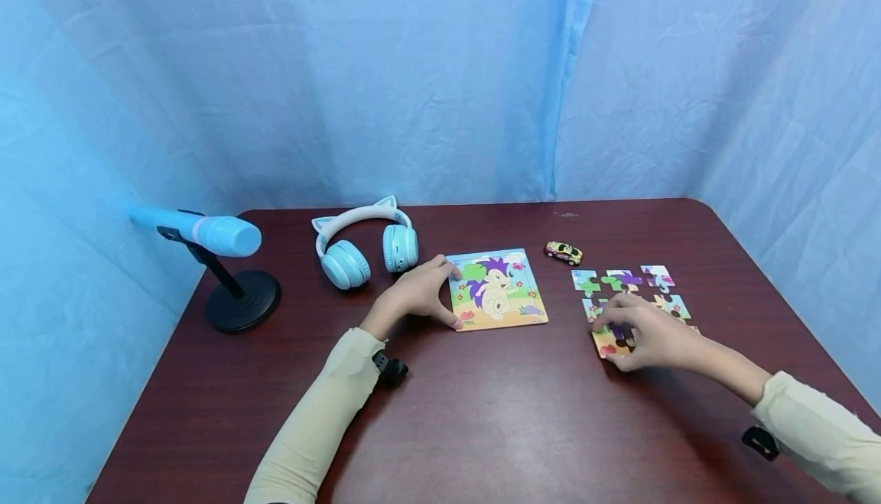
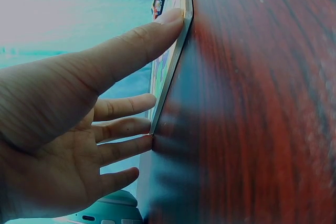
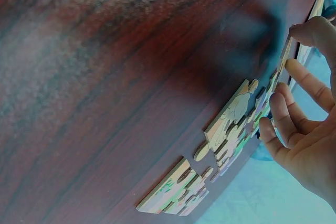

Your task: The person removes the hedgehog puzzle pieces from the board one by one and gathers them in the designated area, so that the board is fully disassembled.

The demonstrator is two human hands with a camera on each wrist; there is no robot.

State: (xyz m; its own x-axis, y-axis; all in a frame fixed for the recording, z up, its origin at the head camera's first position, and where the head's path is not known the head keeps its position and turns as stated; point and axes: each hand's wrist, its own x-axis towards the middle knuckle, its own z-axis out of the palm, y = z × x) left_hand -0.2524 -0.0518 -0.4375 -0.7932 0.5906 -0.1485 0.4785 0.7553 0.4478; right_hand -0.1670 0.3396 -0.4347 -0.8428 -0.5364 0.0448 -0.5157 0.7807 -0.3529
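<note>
A square picture board (image 1: 499, 290) with a purple-haired hedgehog lies flat on the table. My left hand (image 1: 423, 290) rests at its left side, thumb touching the lower left corner and straight fingers along the upper left edge. Jigsaw puzzle pieces (image 1: 622, 280) lie to the right in loose rows with gaps. Over their lower left corner, my right hand (image 1: 650, 333) pinches a corner puzzle piece (image 1: 609, 345) between thumb and forefinger. Part of the rows is hidden under that hand. In the right wrist view, more puzzle pieces (image 3: 228, 119) lie flat beside the fingers.
A small toy car (image 1: 564, 252) stands behind the pieces. Pale blue cat-ear headphones (image 1: 365, 244) lie behind the left hand. A blue microphone (image 1: 227, 235) on a black round stand (image 1: 242, 302) is at the far left. Blue curtains (image 1: 427, 83) surround the dark wooden table (image 1: 495, 427).
</note>
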